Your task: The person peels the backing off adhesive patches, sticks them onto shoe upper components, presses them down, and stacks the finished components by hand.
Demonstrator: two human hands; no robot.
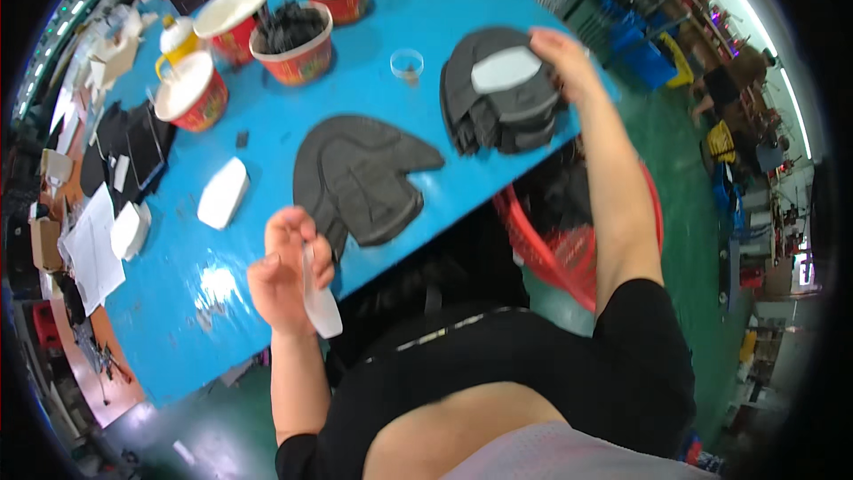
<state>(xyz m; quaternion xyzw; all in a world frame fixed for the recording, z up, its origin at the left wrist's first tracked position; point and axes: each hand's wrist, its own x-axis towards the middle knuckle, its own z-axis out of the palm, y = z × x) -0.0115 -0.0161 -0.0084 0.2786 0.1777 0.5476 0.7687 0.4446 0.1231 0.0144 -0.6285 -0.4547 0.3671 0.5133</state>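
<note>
My left hand [286, 271] is closed around a translucent white plastic spatula [322, 304], its flat end pointing down toward me past the table edge. Just beyond that hand lies a dark grey moulded foam piece [360, 182], curved and notched, flat on the blue table. Farther right, a stack of similar dark grey foam pieces [480, 116] bears a white oval pad [506, 69] on top. My right hand [567, 62] grips the stack's far right edge; its thumb is hidden.
Red-and-white tubs [293, 58] stand at the back left, some holding dark material. A small clear dish [407, 62] sits near the stack. White shaped blocks [222, 194] and paper sheets [93, 249] lie at left. A red basket [569, 267] stands below the table's right edge.
</note>
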